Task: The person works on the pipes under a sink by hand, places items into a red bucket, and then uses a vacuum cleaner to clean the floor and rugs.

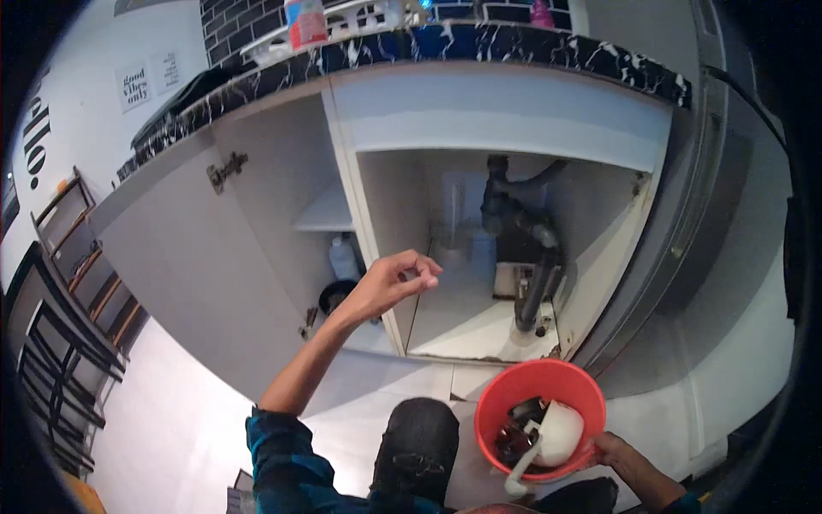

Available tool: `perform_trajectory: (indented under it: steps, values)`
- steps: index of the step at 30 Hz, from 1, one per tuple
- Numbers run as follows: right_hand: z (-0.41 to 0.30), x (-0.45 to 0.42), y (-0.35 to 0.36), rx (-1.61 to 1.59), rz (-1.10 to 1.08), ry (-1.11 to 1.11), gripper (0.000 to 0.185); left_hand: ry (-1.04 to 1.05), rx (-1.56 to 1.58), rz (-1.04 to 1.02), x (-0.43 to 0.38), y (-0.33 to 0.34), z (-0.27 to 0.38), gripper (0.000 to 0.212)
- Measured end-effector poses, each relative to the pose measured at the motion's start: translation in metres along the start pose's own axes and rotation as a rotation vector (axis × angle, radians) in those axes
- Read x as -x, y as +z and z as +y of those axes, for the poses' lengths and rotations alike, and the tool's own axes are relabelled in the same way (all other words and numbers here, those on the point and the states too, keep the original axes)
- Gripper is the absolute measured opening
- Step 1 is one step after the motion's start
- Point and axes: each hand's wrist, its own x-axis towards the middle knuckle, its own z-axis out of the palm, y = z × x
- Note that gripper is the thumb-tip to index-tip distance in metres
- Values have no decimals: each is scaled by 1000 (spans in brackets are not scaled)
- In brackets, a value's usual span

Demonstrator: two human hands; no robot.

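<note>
My left hand (406, 277) hovers before the open sink cabinet (347, 225), its fingers curled in toward the thumb with nothing visible between them. Low on the right, my right hand (613, 450) grips the side of a red plastic bucket (488, 392) near the rim. Inside the bucket lies a white rounded vessel (561, 434), with a pale handle-like part (523, 472) reaching over the near rim. Dark glossy items (517, 437) sit beside it; what they are cannot be made out. Grey drain pipes (546, 263) run down to the cabinet floor (462, 337).
An open cabinet door (186, 257) swings out on the left. Behind my left forearm stand a pale bottle (343, 257) and a black round item (337, 295). The marbled countertop edge (385, 50) overhangs above. A refrigerator-like appliance (713, 270) borders the right. My knee (416, 443) is in front.
</note>
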Motion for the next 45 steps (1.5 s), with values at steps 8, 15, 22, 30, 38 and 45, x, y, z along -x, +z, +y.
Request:
perform_trajectory:
  steps: [8,15,22,30,38,45]
  values:
    - [-18,-40,36,-21,-223,58,40,-348,-89,-179,16,18,-113,21]
    - [-45,-35,77,14,-230,214,43,-617,190,-465,63,98,-202,41]
    - [-46,-32,76,22,-182,199,47,-636,413,-542,72,131,-217,29]
    - [-70,-9,101,73,-84,87,48,-867,731,-328,86,127,-197,41]
    - [-149,29,150,-22,-139,-98,46,-620,419,-135,7,46,-150,46]
    - [-214,-21,212,-155,-260,-171,35,-180,-154,354,-17,30,-137,71]
